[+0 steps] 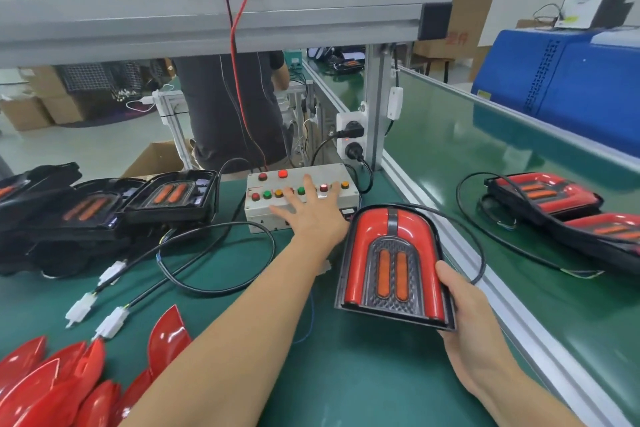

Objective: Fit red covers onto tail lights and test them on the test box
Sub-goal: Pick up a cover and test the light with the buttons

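My right hand (467, 315) grips the lower right edge of a tail light (391, 263) with its red cover fitted, tilted up above the green mat. My left hand (311, 215) reaches forward with straight, spread fingers lying across the buttons of the white test box (332, 173). Two lamps on the box glow red. Loose red covers (52, 381) lie piled at the near left. Uncovered black tail lights (104, 208) are stacked at the far left.
Two covered tail lights (568, 211) rest on the green conveyor at the right. Black cables with white connectors (110, 319) snake over the mat. A blue machine (561, 87) stands at the far right. A person (228, 107) stands behind the bench frame.
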{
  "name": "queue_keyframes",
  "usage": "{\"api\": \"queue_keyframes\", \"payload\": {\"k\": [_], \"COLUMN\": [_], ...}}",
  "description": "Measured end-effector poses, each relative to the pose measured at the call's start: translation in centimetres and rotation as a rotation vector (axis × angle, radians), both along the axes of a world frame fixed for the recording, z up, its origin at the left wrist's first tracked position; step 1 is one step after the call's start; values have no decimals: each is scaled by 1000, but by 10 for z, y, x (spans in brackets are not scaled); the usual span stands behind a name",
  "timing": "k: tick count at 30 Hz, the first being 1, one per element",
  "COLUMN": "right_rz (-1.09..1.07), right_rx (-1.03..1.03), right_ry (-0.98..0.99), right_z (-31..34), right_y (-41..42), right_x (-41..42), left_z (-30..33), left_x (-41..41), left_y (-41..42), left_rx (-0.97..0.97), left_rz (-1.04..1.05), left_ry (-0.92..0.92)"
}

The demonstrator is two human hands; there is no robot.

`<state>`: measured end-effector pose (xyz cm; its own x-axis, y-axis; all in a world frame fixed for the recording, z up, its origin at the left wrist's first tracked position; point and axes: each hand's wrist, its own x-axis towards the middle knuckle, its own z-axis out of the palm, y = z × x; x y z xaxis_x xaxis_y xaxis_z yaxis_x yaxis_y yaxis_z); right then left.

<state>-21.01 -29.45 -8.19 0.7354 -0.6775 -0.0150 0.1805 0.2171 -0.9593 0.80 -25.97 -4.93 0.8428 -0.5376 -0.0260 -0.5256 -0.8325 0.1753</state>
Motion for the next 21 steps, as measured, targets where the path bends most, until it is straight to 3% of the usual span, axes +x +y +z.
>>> {"api": "queue_keyframes", "payload": {"k": [12,21], "right_rz": [74,54], "right_rx": [37,128], "right_ry": [-14,18], "right_z": [-2,-5], "right_y": [-6,-10], "right_x": [-3,-4], "left_z": [12,11], "left_x": [4,2], "left_y": [-2,-2], "left_rx": [61,-14], "left_rz": [6,25], "left_ry": [48,112]}}
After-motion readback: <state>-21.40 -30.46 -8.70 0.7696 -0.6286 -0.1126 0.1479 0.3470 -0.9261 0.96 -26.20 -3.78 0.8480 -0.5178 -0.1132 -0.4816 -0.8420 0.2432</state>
